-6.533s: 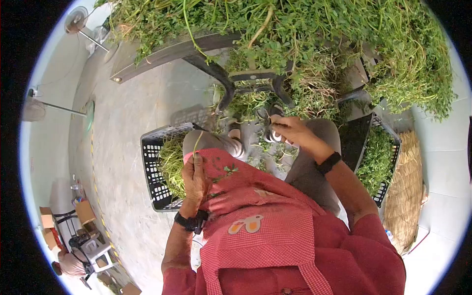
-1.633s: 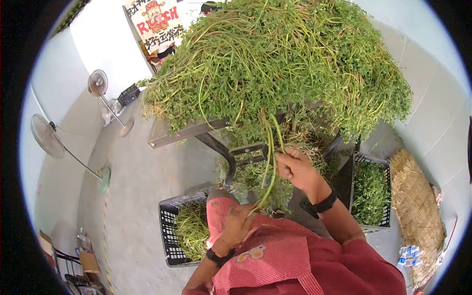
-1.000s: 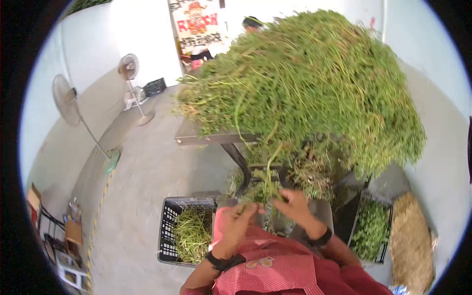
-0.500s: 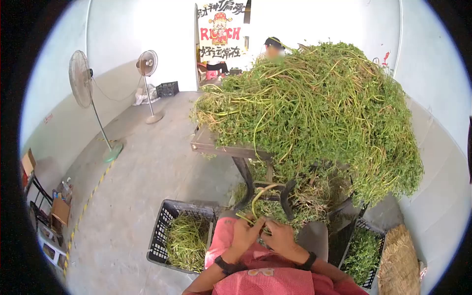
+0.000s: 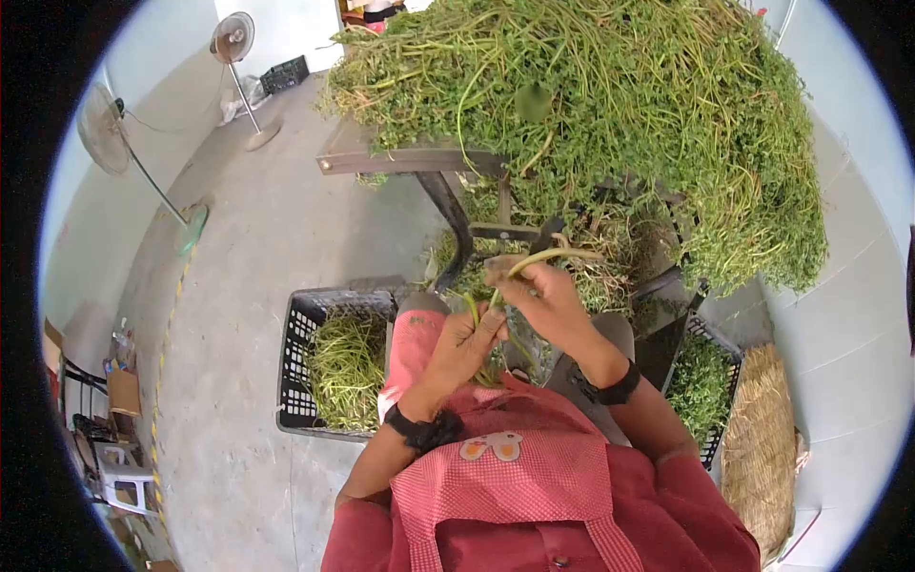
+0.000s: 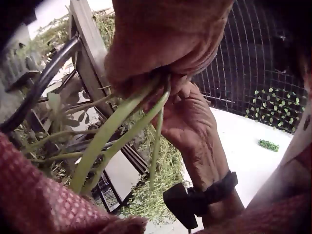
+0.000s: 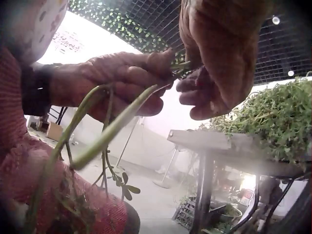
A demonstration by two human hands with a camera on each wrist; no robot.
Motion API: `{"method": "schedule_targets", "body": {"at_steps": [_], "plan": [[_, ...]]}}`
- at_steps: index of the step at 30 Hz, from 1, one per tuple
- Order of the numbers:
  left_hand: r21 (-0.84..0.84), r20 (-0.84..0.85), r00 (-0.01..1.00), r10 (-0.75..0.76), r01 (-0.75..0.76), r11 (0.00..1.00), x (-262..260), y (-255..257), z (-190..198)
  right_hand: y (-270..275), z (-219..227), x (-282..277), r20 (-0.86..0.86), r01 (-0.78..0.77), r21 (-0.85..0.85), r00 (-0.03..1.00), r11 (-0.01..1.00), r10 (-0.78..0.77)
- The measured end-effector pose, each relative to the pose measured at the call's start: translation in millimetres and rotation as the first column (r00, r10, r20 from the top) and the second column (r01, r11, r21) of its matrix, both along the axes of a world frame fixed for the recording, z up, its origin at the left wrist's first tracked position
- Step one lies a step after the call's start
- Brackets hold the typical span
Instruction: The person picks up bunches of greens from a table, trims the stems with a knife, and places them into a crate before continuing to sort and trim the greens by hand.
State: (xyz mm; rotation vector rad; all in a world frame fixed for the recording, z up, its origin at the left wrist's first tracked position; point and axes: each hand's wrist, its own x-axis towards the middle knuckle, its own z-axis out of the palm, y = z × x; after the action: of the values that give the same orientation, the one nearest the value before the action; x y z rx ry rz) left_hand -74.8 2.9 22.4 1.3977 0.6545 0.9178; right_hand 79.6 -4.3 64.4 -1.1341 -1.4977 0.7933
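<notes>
In the head view both hands are close together above the lap. The left hand [image 5: 464, 349] pinches green stems [image 5: 473, 307] whose lower ends hang toward the apron [image 5: 519, 467]. Just above and to its right, the right hand [image 5: 551, 303] grips a thicker pale stem [image 5: 562, 254] that points right. In the left wrist view several stems [image 6: 105, 134] come out from under the left hand [image 6: 163, 44], with the right hand [image 6: 190, 119] behind. The right wrist view has leafy stems [image 7: 109, 139] hanging from the curled left fingers; the right hand [image 7: 222, 53] almost meets them.
A table [image 5: 410, 157] bears a large heap of leafy stems [image 5: 610, 124]. A black crate [image 5: 297, 348] of cut stems stands left of the legs, another crate of greens [image 5: 701, 381] at the right beside a straw bundle [image 5: 760, 439]. Two fans [image 5: 105, 129] stand far left.
The head view has tilted down, so the heap sits higher. The right hand has moved up and right of the left hand, and the stem end that curved upward now points right.
</notes>
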Motion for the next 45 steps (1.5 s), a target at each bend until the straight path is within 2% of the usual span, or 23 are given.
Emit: {"method": "schedule_targets", "body": {"at_steps": [4,6,9,11,13,14,16,17,18,19,20,21,22,23,25,27,29,33,35,37,39,41,45], "plan": [[0.045,-0.057,0.995,-0.084,0.087,0.995,-4,-1,1,4,-17,18,-0.09,-0.121,-0.213,0.991,0.969,0.104],[-0.016,-0.038,0.991,-0.13,0.129,0.991,-7,0,2,0,-12,18,-0.07,-0.085,-0.188,0.995,0.979,0.073],[-0.152,0.037,0.978,-0.203,0.207,0.967,-4,-3,-1,2,-10,27,0.111,-0.005,-0.226,0.993,0.974,0.031],[-0.237,0.09,0.971,-0.221,0.237,0.942,-3,-5,-6,6,-10,34,0.385,0.007,-0.151,0.922,0.988,0.053],[0.055,-0.159,0.982,-0.102,0.112,0.992,-2,-2,-14,5,5,40,0.428,-0.046,-0.268,0.889,0.962,0.161],[0.045,-0.162,0.981,-0.106,0.115,0.992,-2,1,-20,4,13,43,0.46,-0.091,-0.372,0.846,0.924,0.269],[0.408,-0.161,0.985,0.067,0.005,0.913,-1,7,-28,-1,13,48,0.37,-0.139,-0.492,0.86,0.86,0.351],[0.403,-0.164,0.984,0.063,0.008,0.915,-5,13,-29,-7,11,48,0.199,-0.311,-0.609,0.831,0.73,0.519],[0.109,-0.07,0.988,0.138,-0.13,0.985,-10,21,-27,-12,8,49,0.005,-0.472,-0.681,0.761,0.559,0.649],[-0.209,-0.006,0.971,0.238,-0.234,0.949,-16,28,-26,-17,2,49,-0.101,-0.554,-0.668,0.729,0.497,0.677],[-0.219,-0.011,0.972,0.236,-0.233,0.948,-24,37,-24,-19,1,51,-0.11,-0.554,-0.673,0.73,0.49,0.675],[-0.424,0.29,0.919,0.267,-0.127,0.897,-35,47,-22,-22,1,52,-0.06,-0.415,-0.637,0.867,0.649,0.495],[-0.567,0.544,0.765,0.345,0.032,0.823,-44,53,-20,-22,0,53,-0.024,-0.248,-0.59,0.957,0.769,0.29],[-0.57,0.534,0.768,0.352,0.019,0.822,-49,55,-19,-15,-11,67,0.092,-0.141,-0.542,0.97,0.828,0.225],[-0.662,0.663,0.579,0.474,0.159,0.732,-59,58,-16,-7,-29,97,0.293,0.12,-0.462,0.956,0.879,0.024],[-0.636,0.709,0.54,0.454,0.213,0.741,-63,60,-13,18,-97,177,0.598,0.1,-0.013,0.798,0.995,-0.072],[-0.607,0.752,0.5,0.429,0.273,0.746,-63,58,-12,10,-58,173,0.873,0.634,-0.065,0.41,0.771,-0.263],[-0.491,0.845,0.438,0.308,0.403,0.772,-58,54,-10,-14,-34,160,0.79,0.622,0.008,0.476,0.783,-0.387],[-0.464,0.857,0.447,0.256,0.453,0.761,-53,51,-8,-21,-6,121,0.635,0.39,-0.178,0.747,0.904,-0.198],[-0.468,0.853,0.457,0.252,0.455,0.757,-47,47,-3,-18,-1,93,0.402,0.118,-0.339,0.915,0.933,0.031],[-0.468,0.846,0.478,0.233,0.46,0.754,-42,43,0,-20,-9,58,0.181,-0.212,-0.27,0.947,0.939,0.266],[-0.47,0.839,0.498,0.221,0.457,0.755,-39,40,3,-22,-14,26,0.324,-0.312,-0.197,0.874,0.93,0.362],[-0.491,0.804,0.549,0.226,0.401,0.773,-34,38,10,-24,-44,-10,0.223,-0.382,-0.107,0.891,0.918,0.397]]}}
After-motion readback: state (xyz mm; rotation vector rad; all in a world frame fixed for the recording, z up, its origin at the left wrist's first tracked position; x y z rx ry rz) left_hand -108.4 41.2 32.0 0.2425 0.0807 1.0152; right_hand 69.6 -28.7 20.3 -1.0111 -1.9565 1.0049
